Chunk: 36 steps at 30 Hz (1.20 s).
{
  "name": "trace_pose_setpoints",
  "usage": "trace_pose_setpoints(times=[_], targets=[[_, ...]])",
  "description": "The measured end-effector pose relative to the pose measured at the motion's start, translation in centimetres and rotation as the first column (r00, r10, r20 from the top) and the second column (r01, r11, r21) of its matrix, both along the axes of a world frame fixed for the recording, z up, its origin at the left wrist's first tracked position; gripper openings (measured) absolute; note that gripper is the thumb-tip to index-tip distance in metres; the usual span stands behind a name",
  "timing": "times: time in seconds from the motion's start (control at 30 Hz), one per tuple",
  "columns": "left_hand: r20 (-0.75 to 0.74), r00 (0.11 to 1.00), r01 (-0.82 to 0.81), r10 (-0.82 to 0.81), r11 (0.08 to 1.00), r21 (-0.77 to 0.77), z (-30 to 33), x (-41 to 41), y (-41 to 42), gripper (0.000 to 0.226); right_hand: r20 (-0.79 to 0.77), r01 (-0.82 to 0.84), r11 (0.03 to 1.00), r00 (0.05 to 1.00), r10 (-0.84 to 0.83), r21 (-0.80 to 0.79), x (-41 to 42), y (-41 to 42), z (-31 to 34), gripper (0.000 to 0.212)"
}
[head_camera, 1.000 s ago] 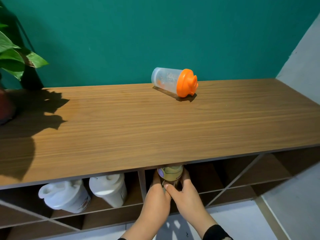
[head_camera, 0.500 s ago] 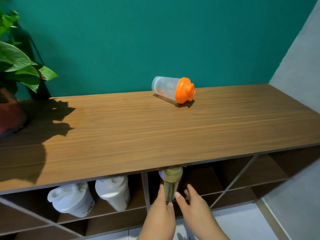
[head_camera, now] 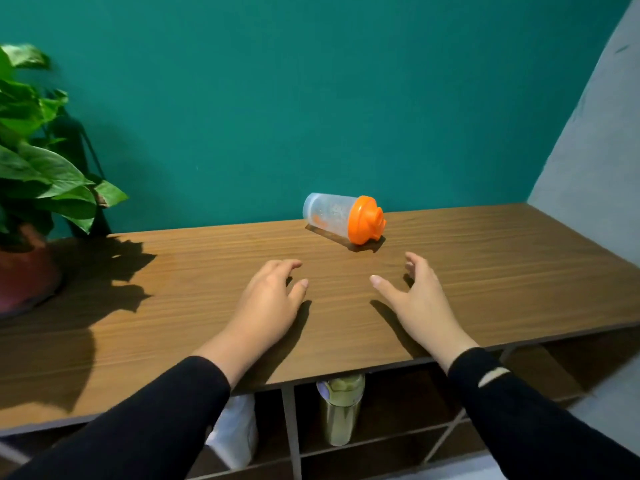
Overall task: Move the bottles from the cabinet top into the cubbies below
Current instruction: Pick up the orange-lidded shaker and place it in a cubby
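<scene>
A clear plastic shaker bottle with an orange lid (head_camera: 344,219) lies on its side on the wooden cabinet top (head_camera: 485,271), near the back edge by the teal wall (head_camera: 311,98). It sits just beyond the hands and between them, its lid end nearer the right one. The body is translucent and faintly speckled; any printing on it is too blurred to read. The lid is a ribbed, domed cap with a spout shape at its tip.

Both hands are out over the top, empty, with fingers spread and slightly curled. The left hand (head_camera: 268,303) is palm-down, and its shadow falls to its right on the wood. The right hand (head_camera: 420,303) is tilted with the thumb pointing inward. The two are apart from each other and neither touches the bottle. Black sleeves cover both forearms; the right sleeve (head_camera: 519,410) has a small slit near the cuff.

Below the hands, under the front edge of the top, a gold metallic bottle (head_camera: 341,414) stands upright in a cubby just right of a vertical divider (head_camera: 290,434). Its upper part is partly cut off by the edge, and a pale patch near the top cannot be read. In the cubby left of the divider, a white bottle (head_camera: 239,431) is mostly hidden behind the left sleeve.

Far left of the hands, a leafy green plant (head_camera: 38,161) in a reddish pot (head_camera: 24,278) is cut off by the frame and casts a dark shadow on the grained brown surface. A pale grey wall (head_camera: 595,140) rises at the right.
</scene>
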<state>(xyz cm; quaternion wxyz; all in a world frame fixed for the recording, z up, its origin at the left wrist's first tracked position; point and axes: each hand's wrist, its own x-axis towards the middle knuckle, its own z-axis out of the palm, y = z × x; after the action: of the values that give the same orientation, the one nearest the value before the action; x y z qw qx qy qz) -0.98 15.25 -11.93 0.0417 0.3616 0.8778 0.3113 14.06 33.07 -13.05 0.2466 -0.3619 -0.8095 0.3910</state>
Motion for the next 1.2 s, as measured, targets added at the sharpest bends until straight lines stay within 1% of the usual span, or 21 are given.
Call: trace_pose_setpoints(times=[0.07,0.17,0.27,0.37,0.47,0.6,0.67,0.7,0.77,0.8,0.83,0.9,0.93,0.97,1.0,1.03,1.1,1.13,1.17,1.2], targets=[[-0.024,1.0,0.014,-0.017,0.993,-0.118,-0.7,-1.4,0.6,0.048,-0.009,0.033,0.999,0.999,-0.032,0.03,-2.1,1.8,-0.4,0.1],[-0.127,0.992,-0.02,-0.011,0.972,-0.236,-1.8,-1.9,1.1,0.053,-0.054,0.094,0.99,0.995,-0.089,0.104,-5.1,3.6,-0.8,0.111],[-0.176,0.984,-0.019,-0.025,0.969,-0.246,-2.2,-1.9,1.4,0.056,-0.082,0.098,0.986,0.993,-0.088,0.134,-8.3,5.2,-1.0,0.121],[-0.191,0.981,-0.021,-0.025,0.973,-0.232,-2.5,-2.2,1.4,0.055,-0.102,0.041,0.993,0.994,-0.029,0.112,-10.9,6.7,-0.9,0.127],[-0.209,0.977,-0.019,-0.032,0.972,-0.235,-2.7,-2.3,1.6,0.055,-0.126,-0.027,0.996,0.991,0.037,0.08,-12.3,7.7,-0.9,0.127],[-0.223,0.974,-0.027,-0.027,0.971,-0.238,-2.9,-2.4,1.6,0.054,-0.185,-0.028,0.997,0.982,0.04,0.065,-12.9,8.2,-1.1,0.11],[-0.21,0.977,-0.017,-0.027,0.978,-0.206,-2.8,-2.4,1.5,0.058,-0.261,0.004,0.999,0.965,0.01,0.05,-12.3,7.8,-0.9,0.101],[-0.182,0.983,-0.006,-0.024,0.987,-0.16,-2.7,-2.3,1.4,0.062,-0.303,0.012,0.999,0.953,0.002,0.044,-11.7,7.2,-0.8,0.098],[-0.12,0.993,0.005,-0.008,1.0,-0.023,-2.3,-2.0,1.0,0.077,-0.377,-0.018,1.0,0.926,0.025,0.021,-9.6,5.5,-0.3,0.094],[-0.127,0.992,0.008,0.0,0.998,0.061,-1.9,-1.8,0.7,0.083,-0.39,-0.055,0.998,0.919,0.059,0.022,-8.2,4.4,0.1,0.093],[-0.182,0.983,0.017,0.007,0.991,0.132,-1.5,-1.5,0.3,0.087,-0.377,-0.102,0.994,0.919,0.112,0.047,-6.5,3.3,0.5,0.093],[-0.383,0.924,0.101,-0.017,0.975,0.2,-0.2,-0.4,-0.7,0.092,-0.299,-0.22,0.966,0.92,0.252,0.137,-2.8,1.3,1.7,0.093],[-0.475,0.878,0.175,-0.061,0.964,0.201,0.7,0.3,-1.1,0.094,-0.256,-0.275,0.943,0.913,0.317,0.186,-0.9,0.4,2.4,0.093],[-0.527,0.841,0.247,-0.121,0.953,0.175,1.9,1.1,-1.4,0.096,-0.225,-0.322,0.918,0.9,0.372,0.233,1.0,-0.4,3.2,0.094],[-0.536,0.82,0.312,-0.198,0.941,0.129,3.2,2.0,-1.7,0.099,-0.205,-0.359,0.892,0.885,0.419,0.276,2.9,-1.2,4.1,0.093],[-0.495,0.821,0.366,-0.286,0.928,0.069,4.7,3.2,-1.9,0.102,-0.189,-0.39,0.865,0.868,0.46,0.316,4.6,-1.9,5.1,0.093],[-0.288,0.849,0.451,-0.442,0.892,-0.037,7.2,5.7,-2.0,0.104,-0.136,-0.444,0.797,0.834,0.534,0.411,7.6,-2.9,7.1,0.094],[-0.197,0.852,0.487,-0.485,0.873,-0.044,7.7,6.9,-2.0,0.103,-0.103,-0.464,0.765,0.823,0.559,0.446,8.9,-3.1,7.8,0.094],[-0.134,0.854,0.506,-0.503,0.862,-0.008,7.9,8.1,-2.1,0.1,-0.08,-0.476,0.747,0.817,0.57,0.463,10.1,-3.2,8.3,0.096],[-0.091,0.862,0.505,-0.499,0.861,0.056,7.8,9.4,-2.1,0.096,-0.087,-0.475,0.753,0.818,0.568,0.455,11.3,-3.2,8.4,0.099]])
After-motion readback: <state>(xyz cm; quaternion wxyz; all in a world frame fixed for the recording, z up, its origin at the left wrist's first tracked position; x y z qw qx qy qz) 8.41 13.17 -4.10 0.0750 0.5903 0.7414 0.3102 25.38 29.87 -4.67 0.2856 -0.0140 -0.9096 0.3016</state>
